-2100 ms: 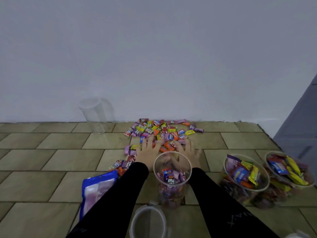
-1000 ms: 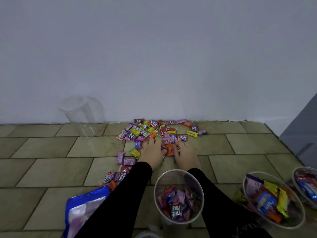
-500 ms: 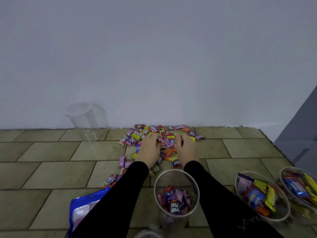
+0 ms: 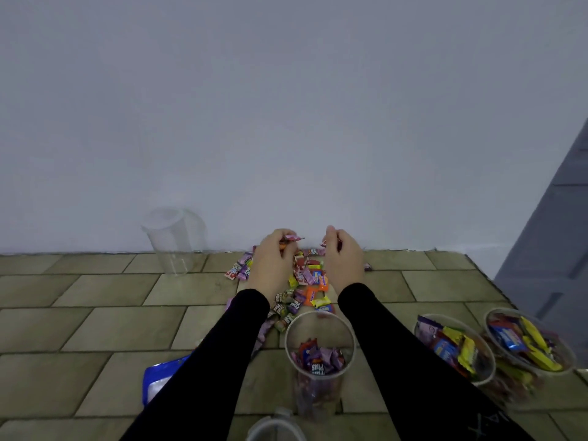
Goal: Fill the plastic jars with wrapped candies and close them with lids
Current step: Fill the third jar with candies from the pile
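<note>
A clear plastic jar partly filled with candies (image 4: pixel 319 361) stands on the tiled floor (image 4: pixel 79 329), before the heap of loose wrapped candies (image 4: pixel 305 281). Two fuller clear jars (image 4: pixel 458 351) sit right of it. An empty clear jar (image 4: pixel 171 240) stands left by the wall.

Both arms are covered by long black sleeves, close-fitting and plain along their length, each ending in a snug edge right at the wrist. The left sleeve (image 4: pixel 203 354) shows no print or seam that I can make out. The right sleeve (image 4: pixel 410 354) carries faint pale lettering low on the forearm, near the bottom edge of view; it is too dim and cropped to read. The left hand (image 4: pixel 272 264) and the right hand (image 4: pixel 345 261) are bare, with no gloves, rings or watch in sight.
</note>
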The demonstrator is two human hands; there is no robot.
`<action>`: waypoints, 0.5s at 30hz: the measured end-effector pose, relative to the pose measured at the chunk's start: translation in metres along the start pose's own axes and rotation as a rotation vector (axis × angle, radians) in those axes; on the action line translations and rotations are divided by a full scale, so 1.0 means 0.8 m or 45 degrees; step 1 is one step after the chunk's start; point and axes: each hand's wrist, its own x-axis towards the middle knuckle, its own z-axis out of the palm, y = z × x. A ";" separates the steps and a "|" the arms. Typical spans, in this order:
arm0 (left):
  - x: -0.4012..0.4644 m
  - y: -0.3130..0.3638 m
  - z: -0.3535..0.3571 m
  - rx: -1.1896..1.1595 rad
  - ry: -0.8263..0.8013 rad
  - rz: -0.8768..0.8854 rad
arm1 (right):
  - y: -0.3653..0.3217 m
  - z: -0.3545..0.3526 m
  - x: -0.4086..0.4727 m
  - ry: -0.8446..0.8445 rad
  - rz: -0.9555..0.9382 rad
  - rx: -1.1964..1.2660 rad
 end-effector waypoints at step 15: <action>-0.100 0.084 -0.034 -0.517 0.064 -0.048 | -0.084 -0.050 -0.085 -0.032 0.079 0.449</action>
